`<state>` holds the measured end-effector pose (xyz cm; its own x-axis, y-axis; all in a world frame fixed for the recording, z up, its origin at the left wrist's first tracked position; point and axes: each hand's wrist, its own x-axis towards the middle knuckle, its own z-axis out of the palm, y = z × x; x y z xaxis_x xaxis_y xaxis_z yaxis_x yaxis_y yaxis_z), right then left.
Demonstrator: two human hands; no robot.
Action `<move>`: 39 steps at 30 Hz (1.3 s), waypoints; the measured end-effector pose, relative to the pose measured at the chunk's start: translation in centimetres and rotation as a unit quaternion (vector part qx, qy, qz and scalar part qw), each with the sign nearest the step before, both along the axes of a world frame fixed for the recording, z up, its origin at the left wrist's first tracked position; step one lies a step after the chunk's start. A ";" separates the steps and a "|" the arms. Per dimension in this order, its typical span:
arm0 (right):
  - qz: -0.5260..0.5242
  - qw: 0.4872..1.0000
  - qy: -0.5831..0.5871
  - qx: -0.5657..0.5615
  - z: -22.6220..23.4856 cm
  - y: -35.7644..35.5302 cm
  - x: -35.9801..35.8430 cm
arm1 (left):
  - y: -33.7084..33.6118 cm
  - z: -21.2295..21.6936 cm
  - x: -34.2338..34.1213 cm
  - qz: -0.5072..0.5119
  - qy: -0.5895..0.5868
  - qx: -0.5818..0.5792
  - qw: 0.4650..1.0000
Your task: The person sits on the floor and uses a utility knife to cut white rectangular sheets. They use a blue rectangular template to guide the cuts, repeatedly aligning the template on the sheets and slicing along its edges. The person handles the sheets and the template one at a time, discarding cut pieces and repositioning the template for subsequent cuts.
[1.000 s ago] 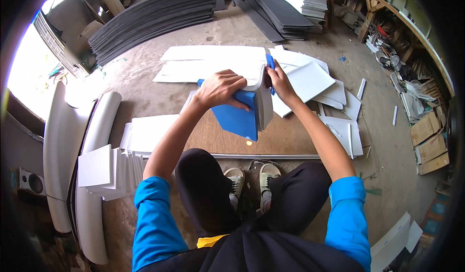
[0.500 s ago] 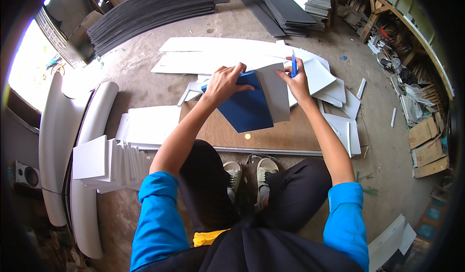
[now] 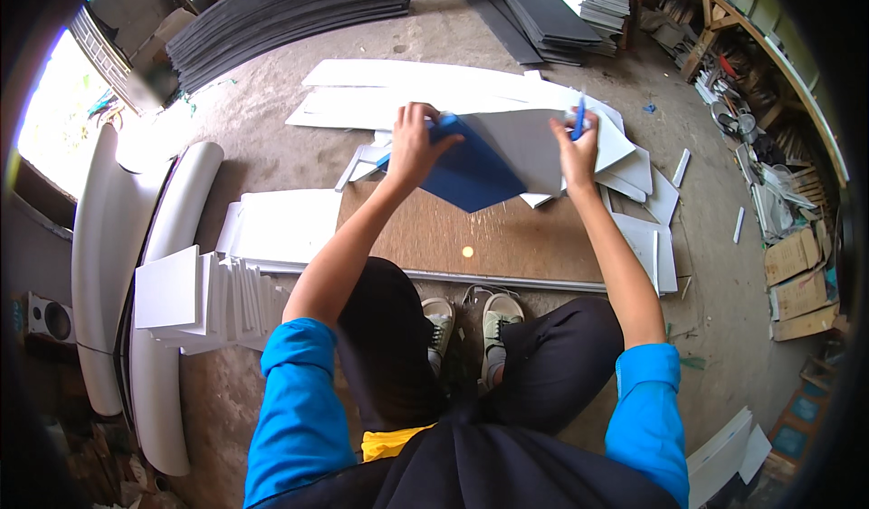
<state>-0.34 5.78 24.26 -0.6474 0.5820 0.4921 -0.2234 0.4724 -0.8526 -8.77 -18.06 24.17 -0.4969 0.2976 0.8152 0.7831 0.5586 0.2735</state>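
The left hand (image 3: 414, 144) grips the upper left edge of a blue sheet (image 3: 471, 174), held tilted above the brown board (image 3: 471, 233). A grey sheet (image 3: 529, 151) lies against it, its right end pinched by the right hand (image 3: 575, 147), which also holds a blue pen (image 3: 577, 121).

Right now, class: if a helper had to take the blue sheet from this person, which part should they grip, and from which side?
Grip the pointed lower corner of the blue sheet, coming from the near side over the brown board. That corner juts free, while the left hand pinches the upper left edge and the grey sheet, held by the right hand, covers the right side.
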 end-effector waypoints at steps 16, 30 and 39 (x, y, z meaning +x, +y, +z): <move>-0.086 0.989 0.119 -0.022 1.7 4.5 0.3 | -3.3 -8.4 -5.3 0.147 -0.303 0.035 0.941; 0.144 0.938 -0.151 -0.279 -3.6 0.8 0.7 | -0.7 -0.3 0.4 -0.144 -0.180 -0.238 0.943; 0.103 0.896 -0.164 -0.400 -5.4 4.9 0.6 | 1.3 -0.3 1.2 -0.148 -0.189 -0.314 0.918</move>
